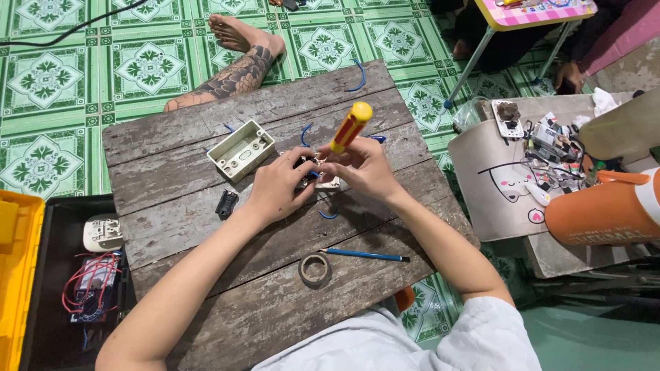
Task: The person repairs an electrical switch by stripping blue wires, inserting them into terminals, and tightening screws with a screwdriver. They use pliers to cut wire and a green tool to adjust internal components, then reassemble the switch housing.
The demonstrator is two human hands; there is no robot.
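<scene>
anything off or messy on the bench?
Mostly loose clutter: blue wire offcuts lie scattered over the wooden board, and the empty white box sits askew. Both hands, left and right, work normally with the screwdriver.

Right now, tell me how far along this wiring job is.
Done: the white box lies open and apart on the wooden board. In hand: the left hand steadies a small part with blue wires; the right hand works the yellow-handled screwdriver on it. Left: tape roll untouched.

1. Board (206,144): weathered grey wood, rough and matt.
2. Screwdriver (350,127): glossy yellow-and-red plastic handle.
3. Box (240,150): smooth off-white plastic.
4. Floor (62,75): shiny patterned green tiles.
5. Tape (315,268): dull roll.
6. Wires (306,132): blue plastic coating.
</scene>
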